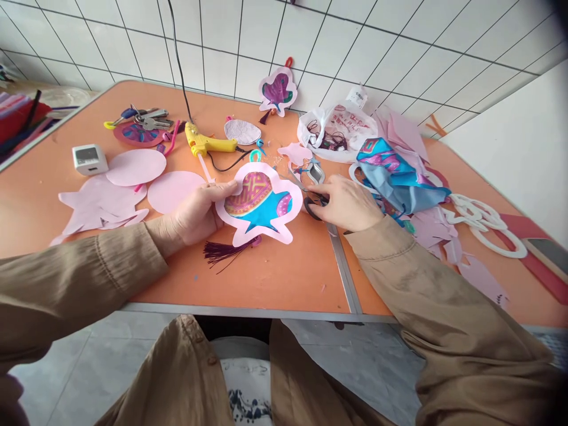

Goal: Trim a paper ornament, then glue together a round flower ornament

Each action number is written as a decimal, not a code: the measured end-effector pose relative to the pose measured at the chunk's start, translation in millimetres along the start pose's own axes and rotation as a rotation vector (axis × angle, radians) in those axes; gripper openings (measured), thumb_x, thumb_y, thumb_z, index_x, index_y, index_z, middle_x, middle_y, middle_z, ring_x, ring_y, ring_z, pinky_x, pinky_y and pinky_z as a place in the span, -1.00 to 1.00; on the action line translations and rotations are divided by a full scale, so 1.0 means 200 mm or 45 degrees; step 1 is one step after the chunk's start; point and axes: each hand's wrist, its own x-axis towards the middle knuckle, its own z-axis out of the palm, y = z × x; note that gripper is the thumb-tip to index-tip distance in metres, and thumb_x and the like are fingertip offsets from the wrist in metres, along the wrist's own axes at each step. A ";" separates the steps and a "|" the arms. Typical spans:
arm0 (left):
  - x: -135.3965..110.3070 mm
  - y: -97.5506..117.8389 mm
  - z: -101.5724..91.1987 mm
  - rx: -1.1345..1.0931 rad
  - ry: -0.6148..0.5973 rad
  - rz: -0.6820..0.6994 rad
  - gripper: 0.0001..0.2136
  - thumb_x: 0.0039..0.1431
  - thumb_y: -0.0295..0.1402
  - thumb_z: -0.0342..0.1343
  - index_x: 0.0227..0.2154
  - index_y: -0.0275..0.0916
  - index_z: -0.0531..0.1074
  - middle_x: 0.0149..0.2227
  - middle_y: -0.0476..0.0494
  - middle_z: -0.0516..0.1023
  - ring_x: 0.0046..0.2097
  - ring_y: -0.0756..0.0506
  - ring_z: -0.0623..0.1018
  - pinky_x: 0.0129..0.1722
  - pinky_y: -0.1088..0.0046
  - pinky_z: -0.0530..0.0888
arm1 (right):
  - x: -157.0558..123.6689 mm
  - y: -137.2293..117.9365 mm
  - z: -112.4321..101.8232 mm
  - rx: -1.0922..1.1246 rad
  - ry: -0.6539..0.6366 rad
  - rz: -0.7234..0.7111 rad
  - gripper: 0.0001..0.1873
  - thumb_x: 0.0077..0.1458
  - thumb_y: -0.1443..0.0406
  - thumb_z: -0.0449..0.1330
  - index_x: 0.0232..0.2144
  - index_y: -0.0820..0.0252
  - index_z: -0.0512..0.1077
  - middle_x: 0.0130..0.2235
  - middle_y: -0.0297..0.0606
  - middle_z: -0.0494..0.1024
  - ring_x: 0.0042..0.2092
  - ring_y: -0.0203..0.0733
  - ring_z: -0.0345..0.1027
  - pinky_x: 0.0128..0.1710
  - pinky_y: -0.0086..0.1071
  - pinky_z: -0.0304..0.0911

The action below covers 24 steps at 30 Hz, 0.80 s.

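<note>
My left hand [202, 213] pinches the left edge of a pink-bordered ornament [257, 201] with blue and purple patterned fabric in its middle. A green loop [255, 155] sticks up from its top, and a dark purple tassel [226, 251] hangs out below. To the right, my right hand [352, 204] has its fingers closed on the black handles of a pair of scissors [314, 208], close to the table top. The blades point toward the ornament and are partly hidden behind its edge. A small silver-rimmed piece [316, 173] lies just beyond the fingers.
A yellow glue gun [208, 144] rests at back left, its cord running up the wall. Pink ovals [136, 167], keys [153, 118] and a white adapter [89, 160] lie left. A plastic bag [341, 127], blue fabric [399, 177], white rings [483, 219] and a phone [548, 257] occupy the right.
</note>
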 end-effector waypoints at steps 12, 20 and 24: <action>0.00 0.00 0.00 0.027 -0.015 0.014 -0.72 0.28 -0.30 0.06 -0.14 -0.36 0.58 -0.14 -0.26 0.69 -0.07 -0.26 0.65 -0.09 0.24 0.61 | 0.03 0.03 0.05 0.519 0.029 0.170 -0.72 -0.12 0.20 0.30 -0.33 0.12 0.34 -0.37 -0.31 0.47 -0.37 -0.18 0.33 -0.40 -0.32 0.16; 0.00 0.01 0.03 -0.019 0.145 0.056 -0.79 0.25 -0.34 0.08 -0.22 -0.32 0.58 -0.19 -0.22 0.68 0.05 -0.27 0.60 0.06 0.18 0.56 | 0.02 0.05 0.01 0.459 0.019 -0.001 -0.76 -0.14 0.24 0.30 -0.34 0.17 0.49 -0.29 -0.19 0.50 -0.35 -0.14 0.35 -0.29 -0.22 0.25; 0.01 0.01 0.03 -0.041 0.243 0.090 -0.82 0.24 -0.39 0.09 -0.23 -0.35 0.57 -0.19 -0.24 0.68 0.04 -0.25 0.59 0.10 0.21 0.53 | -0.01 -0.01 -0.01 0.724 0.158 0.018 -0.75 0.00 0.11 0.23 -0.38 0.17 0.53 -0.28 -0.13 0.53 -0.34 -0.12 0.37 -0.31 -0.20 0.27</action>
